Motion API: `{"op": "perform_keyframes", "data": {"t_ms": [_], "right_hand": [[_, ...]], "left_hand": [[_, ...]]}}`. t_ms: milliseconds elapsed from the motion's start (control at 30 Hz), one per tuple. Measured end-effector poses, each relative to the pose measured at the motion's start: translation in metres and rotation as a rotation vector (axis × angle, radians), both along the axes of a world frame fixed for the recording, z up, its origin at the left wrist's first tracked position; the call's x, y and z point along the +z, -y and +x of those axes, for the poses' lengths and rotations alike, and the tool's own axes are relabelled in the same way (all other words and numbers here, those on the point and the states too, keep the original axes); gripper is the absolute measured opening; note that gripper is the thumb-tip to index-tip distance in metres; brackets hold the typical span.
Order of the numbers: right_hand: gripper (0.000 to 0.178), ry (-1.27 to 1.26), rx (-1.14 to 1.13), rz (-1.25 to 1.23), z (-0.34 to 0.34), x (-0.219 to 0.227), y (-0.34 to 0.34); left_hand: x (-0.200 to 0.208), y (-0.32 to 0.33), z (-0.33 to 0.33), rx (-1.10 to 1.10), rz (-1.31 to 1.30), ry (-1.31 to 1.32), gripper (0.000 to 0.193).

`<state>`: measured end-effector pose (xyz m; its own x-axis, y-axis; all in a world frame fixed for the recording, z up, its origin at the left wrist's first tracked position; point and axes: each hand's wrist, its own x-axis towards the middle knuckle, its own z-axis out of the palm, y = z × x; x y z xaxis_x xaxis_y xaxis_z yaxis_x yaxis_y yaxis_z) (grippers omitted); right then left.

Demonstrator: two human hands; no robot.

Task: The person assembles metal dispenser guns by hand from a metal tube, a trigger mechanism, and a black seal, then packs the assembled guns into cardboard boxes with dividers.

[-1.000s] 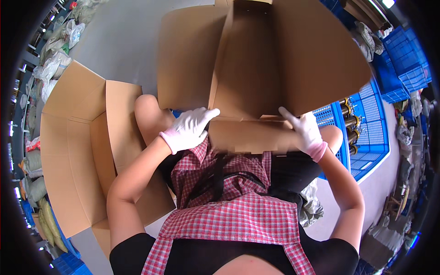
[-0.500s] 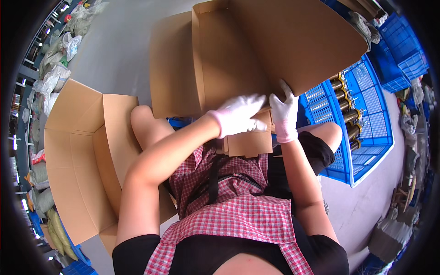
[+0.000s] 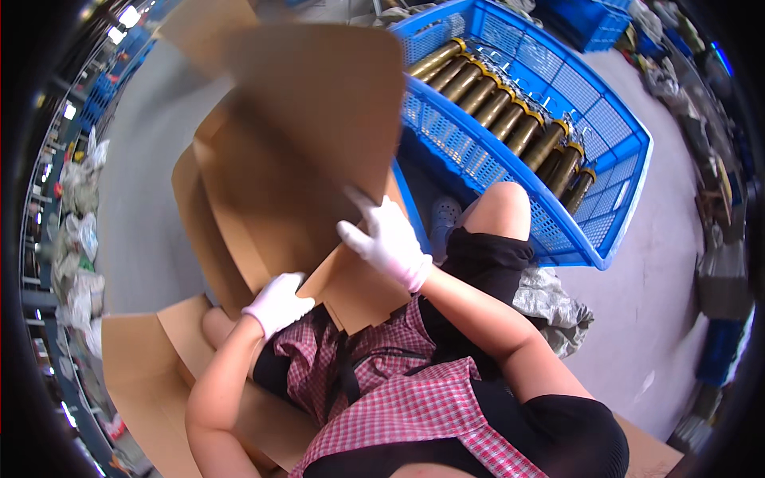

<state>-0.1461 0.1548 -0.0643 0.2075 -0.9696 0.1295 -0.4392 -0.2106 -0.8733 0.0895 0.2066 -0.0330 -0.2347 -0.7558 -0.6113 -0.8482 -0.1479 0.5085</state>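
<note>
One large cardboard box is facing the person open and tilted, just in front of the lap, and one near flap is folding out toward the apron. Two white-gloved hands are working at its near edge: the left hand is bending its fingers partway at the left corner, though whether they are closing on the cardboard I cannot tell; the right hand is spreading thumb and fingers wide by the right corner, gripping nothing visible. One broad side flap is blurring above them. A second cardboard box is lying open at the person's left. One blue crate is standing beyond the right knee, carrying roughly a dozen brass-coloured tubes, overlapping too much for a sure count. One grey shoe is showing beside it, and one crumpled sack is lying behind the knee. Compared with half a second ago, the hands are working apart instead of almost meeting, the view is turning rightward, and far more of the crate and its tubes is showing.
</note>
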Motion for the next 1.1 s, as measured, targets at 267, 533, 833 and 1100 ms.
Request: {"op": "perform_keyframes", "data": {"t_ms": [267, 533, 833, 1100], "right_hand": [[0.047, 0.266, 0.570, 0.172, -0.028, -0.006, 0.092], [0.024, 0.442, -0.276, 0.354, -0.144, -0.106, 0.411], [0.105, 0.259, -0.802, 0.647, -0.106, -0.226, 0.504], [0.036, 0.881, -0.142, 0.595, -0.146, 0.059, 0.273]], "left_hand": [[0.015, 0.062, -0.077, -0.007, 0.578, -0.170, 0.032], [-0.060, 0.219, -0.080, -0.656, -0.901, -0.021, 0.043], [-0.049, 0.240, -0.093, -0.582, -0.818, -0.122, 0.054], [-0.059, 0.232, -0.092, -0.516, -1.074, 0.049, 0.045]]}}
